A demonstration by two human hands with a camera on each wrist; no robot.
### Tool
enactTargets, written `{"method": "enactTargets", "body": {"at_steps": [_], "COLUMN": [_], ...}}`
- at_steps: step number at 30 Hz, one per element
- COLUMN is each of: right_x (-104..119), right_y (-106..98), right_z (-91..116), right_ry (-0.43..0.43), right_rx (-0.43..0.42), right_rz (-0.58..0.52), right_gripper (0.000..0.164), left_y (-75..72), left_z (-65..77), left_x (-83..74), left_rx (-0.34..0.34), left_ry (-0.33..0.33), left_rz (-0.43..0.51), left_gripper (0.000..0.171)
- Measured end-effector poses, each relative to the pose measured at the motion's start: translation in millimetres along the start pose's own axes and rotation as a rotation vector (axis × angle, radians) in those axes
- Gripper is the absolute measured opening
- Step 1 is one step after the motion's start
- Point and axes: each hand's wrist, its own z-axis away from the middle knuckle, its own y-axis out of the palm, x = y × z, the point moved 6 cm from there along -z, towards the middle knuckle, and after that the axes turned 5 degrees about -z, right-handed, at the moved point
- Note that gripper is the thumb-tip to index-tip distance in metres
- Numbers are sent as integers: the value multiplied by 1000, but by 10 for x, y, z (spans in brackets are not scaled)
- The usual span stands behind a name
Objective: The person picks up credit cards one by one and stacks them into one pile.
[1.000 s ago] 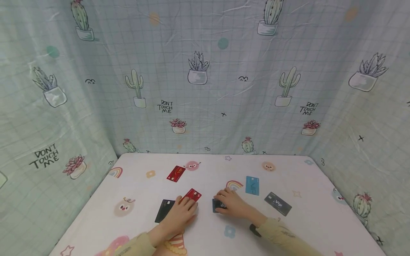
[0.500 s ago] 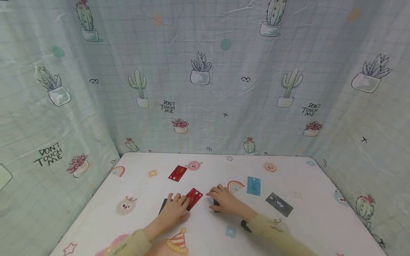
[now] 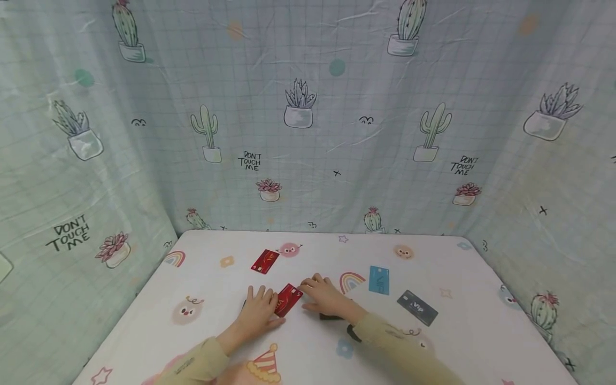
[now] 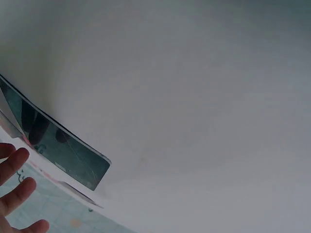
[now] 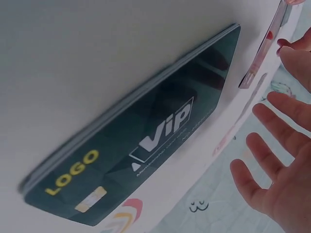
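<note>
Head view, lower centre: dark card lay under the left hand; I figured a low palm could drag it. Left fingers loosely spread at the left edge of the near red card, mid-frame; couldn't tell if they pressed it. Right hand spread wide, tips by that card's upper-right corner, contact unclear; uneven pushes from both sides might've skewed it. Dark Vip card sat under the right hand; a dropped wrist could've shoved it.
</note>
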Motion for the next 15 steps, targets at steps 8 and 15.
{"method": "enactTargets", "body": {"at_steps": [8,15], "right_x": [0,-14], "right_y": [71,139], "right_z": [-146,-237], "right_ry": [-24,-24], "right_rx": [50,94], "right_rz": [63,101], "right_gripper": [56,62], "left_y": [53,86], "left_z": [-58,-88], "left_x": [7,-4], "left_rx": [56,63], "left_ry": [-25,-18], "left_rz": [8,-5], "left_gripper": [68,67]}}
